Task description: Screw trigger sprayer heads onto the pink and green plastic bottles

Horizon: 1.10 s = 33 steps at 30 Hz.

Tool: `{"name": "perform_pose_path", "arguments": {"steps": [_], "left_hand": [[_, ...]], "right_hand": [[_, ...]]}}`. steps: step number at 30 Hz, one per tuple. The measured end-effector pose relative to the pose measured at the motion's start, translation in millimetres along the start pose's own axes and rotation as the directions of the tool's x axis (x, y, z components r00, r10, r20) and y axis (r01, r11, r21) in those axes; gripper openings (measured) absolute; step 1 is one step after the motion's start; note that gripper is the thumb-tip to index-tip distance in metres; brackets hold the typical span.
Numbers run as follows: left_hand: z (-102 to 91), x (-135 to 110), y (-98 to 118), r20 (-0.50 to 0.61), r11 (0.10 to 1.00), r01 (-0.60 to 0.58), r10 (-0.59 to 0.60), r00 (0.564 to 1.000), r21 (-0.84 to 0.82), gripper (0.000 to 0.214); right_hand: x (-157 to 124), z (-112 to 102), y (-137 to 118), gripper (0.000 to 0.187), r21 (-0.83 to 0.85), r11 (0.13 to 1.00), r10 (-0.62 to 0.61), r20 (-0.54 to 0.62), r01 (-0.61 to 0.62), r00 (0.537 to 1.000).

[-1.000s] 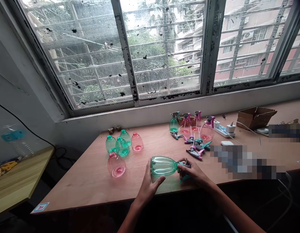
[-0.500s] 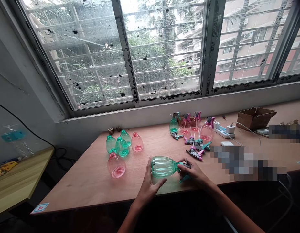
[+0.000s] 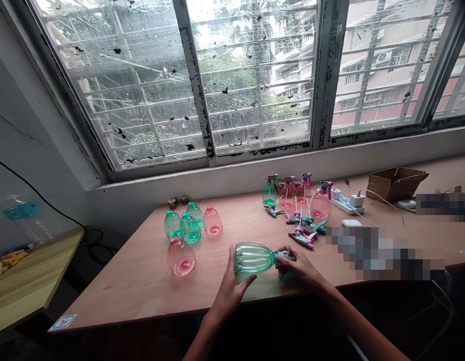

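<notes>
A clear green spray bottle (image 3: 252, 258) lies sideways between my hands above the table's front edge, its base to the left and its neck to the right. My left hand (image 3: 232, 283) cups the base, thumb below and fingers behind it. At the neck, my right hand (image 3: 294, 265) grips the grey and green trigger sprayer (image 3: 287, 255), which my fingers partly cover. Left of my hands stands a pink bottle (image 3: 181, 256) without a top. Behind it are several green bottles (image 3: 190, 228) and another pink bottle (image 3: 212, 220), all topless.
Loose trigger sprayers (image 3: 303, 235) with tubes lie right of centre. Several bottles with sprayers fitted, one a pink bottle (image 3: 320, 203), stand behind them. Farther right are a power strip (image 3: 345, 203), a white case (image 3: 352, 223) and an open cardboard box (image 3: 396, 183). Blurred patches hide some things.
Almost nothing differs. My left hand has shifted very slightly at the bottle's base; the bottle and my right hand stay in place.
</notes>
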<state>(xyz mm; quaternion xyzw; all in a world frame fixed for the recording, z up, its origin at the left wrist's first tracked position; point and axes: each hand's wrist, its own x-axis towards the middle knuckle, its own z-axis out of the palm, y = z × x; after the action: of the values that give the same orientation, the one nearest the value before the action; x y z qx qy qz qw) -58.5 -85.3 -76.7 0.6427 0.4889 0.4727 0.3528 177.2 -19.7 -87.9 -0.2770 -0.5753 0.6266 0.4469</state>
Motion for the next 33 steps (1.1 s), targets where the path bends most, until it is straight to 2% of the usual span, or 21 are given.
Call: {"name": "perform_pose_path", "arguments": {"steps": [2, 7, 12, 15, 17, 21, 26, 29, 33], "left_hand": [[-0.5, -0.4, 1.8, 0.000, 1.000, 0.010, -0.010, 1.000, -0.018, 0.097], [-2.0, 1.8, 6.5, -0.012, 0.999, -0.032, 0.032, 0.999, -0.006, 0.073], [0.3, 2.1, 0.2, 0.027, 0.999, -0.036, 0.035, 0.999, 0.033, 0.087], [0.9, 0.4, -1.0, 0.020, 1.000, 0.002, -0.003, 1.000, 0.013, 0.101], [0.4, 0.4, 0.6, 0.013, 1.000, 0.015, -0.015, 1.000, 0.002, 0.100], [-0.3, 3.2, 2.0, -0.011, 0.999, -0.038, 0.039, 0.999, 0.038, 0.081], [1.8, 3.7, -2.9, -0.026, 0.997, -0.061, 0.062, 0.998, 0.050, 0.099], [2.2, 2.5, -0.7, -0.022, 1.000, -0.022, 0.022, 1.000, 0.002, 0.107], [0.7, 2.5, 5.2, -0.021, 0.999, -0.009, 0.009, 1.000, -0.034, 0.077]], "right_hand": [[-1.4, 1.6, -3.1, 0.038, -0.015, 1.000, 0.000, 0.008, 0.001, 1.000], [-1.8, 1.3, -4.3, 0.036, -0.021, 1.000, 0.000, 0.012, 0.000, 1.000], [1.2, -1.3, -0.9, 0.037, -0.009, 1.000, -0.001, -0.047, 0.001, 0.999], [0.8, -0.9, -1.5, 0.038, -0.021, 1.000, 0.001, -0.030, -0.002, 1.000], [-0.1, -0.2, -2.3, 0.039, -0.032, 0.999, 0.003, -0.006, -0.003, 1.000], [-0.4, 0.6, -2.0, 0.040, -0.039, 0.999, 0.003, -0.010, -0.003, 1.000], [0.0, 1.3, -1.4, 0.040, -0.012, 1.000, 0.008, -0.025, -0.009, 1.000], [-1.5, 2.6, -3.9, 0.041, -0.014, 1.000, 0.011, -0.008, -0.011, 1.000], [-2.8, 4.4, -7.2, 0.043, -0.024, 1.000, 0.018, 0.006, -0.018, 1.000]]}}
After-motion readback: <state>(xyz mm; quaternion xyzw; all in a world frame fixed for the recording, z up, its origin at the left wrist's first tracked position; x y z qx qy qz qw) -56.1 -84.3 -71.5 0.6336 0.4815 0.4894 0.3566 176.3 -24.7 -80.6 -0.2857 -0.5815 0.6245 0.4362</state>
